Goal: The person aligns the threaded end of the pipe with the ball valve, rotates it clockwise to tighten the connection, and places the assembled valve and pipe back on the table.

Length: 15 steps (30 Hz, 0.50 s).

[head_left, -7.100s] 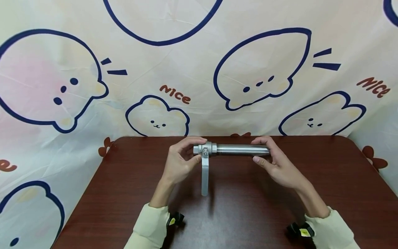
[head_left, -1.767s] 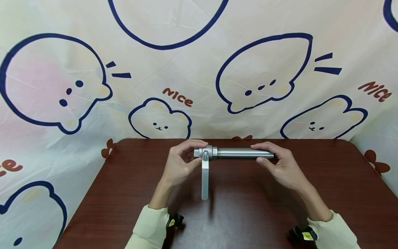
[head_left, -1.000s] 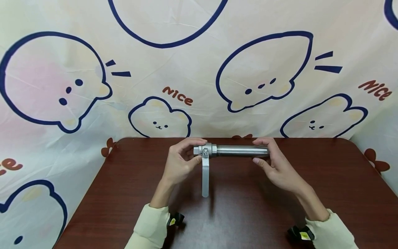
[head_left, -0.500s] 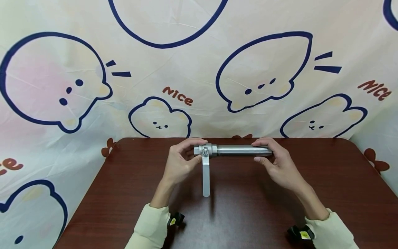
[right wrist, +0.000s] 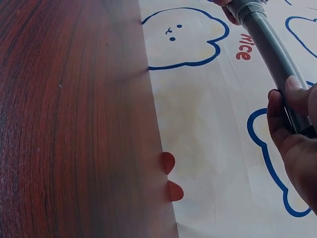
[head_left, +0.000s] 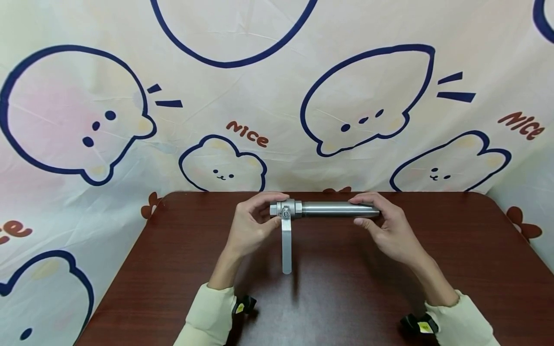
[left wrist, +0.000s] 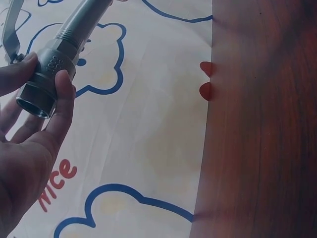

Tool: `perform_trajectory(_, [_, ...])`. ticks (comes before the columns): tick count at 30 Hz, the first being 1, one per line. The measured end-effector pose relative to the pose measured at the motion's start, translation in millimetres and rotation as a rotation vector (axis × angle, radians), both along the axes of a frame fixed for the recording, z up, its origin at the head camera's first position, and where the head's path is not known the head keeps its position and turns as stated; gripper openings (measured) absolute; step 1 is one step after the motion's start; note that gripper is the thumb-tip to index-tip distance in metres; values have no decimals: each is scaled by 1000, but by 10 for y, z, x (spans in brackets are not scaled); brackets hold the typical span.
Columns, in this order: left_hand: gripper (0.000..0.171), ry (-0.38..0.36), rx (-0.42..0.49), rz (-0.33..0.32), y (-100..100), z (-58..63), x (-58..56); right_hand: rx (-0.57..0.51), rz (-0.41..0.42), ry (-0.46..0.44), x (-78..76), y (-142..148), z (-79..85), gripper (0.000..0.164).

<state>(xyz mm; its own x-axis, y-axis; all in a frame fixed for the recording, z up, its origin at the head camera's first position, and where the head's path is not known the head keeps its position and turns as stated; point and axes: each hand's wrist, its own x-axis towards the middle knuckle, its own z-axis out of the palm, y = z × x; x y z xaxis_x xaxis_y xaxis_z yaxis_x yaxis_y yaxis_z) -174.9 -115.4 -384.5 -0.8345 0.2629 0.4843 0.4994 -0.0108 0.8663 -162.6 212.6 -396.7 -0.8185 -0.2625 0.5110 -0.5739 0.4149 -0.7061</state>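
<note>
In the head view a steel ball valve point(head_left: 292, 207) and a smooth metal pipe point(head_left: 333, 208) form one straight horizontal piece, held up above the table. Thread shows on the pipe right where it enters the valve's hex end. My left hand point(head_left: 248, 226) grips the valve body between thumb and fingers at its open end. The valve's flat lever point(head_left: 286, 247) points toward me. My right hand point(head_left: 391, 230) holds the far end of the pipe, thumb below and fingers above. The left wrist view looks into the valve's round open mouth point(left wrist: 35, 105).
A dark red-brown wooden table point(head_left: 337, 298) lies beneath both hands. Behind it hangs a pale cloth point(head_left: 277, 96) printed with blue-outlined cartoon faces. Small black devices with yellow labels sit at both wrists, beside the pale sleeves point(head_left: 209, 312).
Over the last second my right hand's fingers shift on the pipe, reaching a little further over it while the hand moves slightly right. My left hand and the valve stay nearly still.
</note>
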Motion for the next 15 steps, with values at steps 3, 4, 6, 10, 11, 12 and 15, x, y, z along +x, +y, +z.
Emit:
perform_trajectory(3, [45,-7,-5,-4,-6,5,-2,-1,1,3,1,-2,6,52])
perform_trajectory(4, [45,-8,-6,-6,-9,5,-3,-2,3,3,1,-3,8,52])
perform_trajectory(6, [46,-11,-9,-9,-14,6,-5,-4,5,2,1,-5,9,52])
perform_trajectory(10, [46,-17,-18,-10,-21,6,-7,-3,6,2,3,-6,11,52])
perform_trajectory(11, [45,-20,-24,-8,-21,7,-6,-2,5,4,4,-5,11,52])
perform_trajectory(12, [44,-24,-28,-7,-22,8,-4,0,3,8,5,-4,12,52])
perform_trajectory(15, [43,-38,-46,-5,-23,13,1,-1,4,13,5,1,14,52])
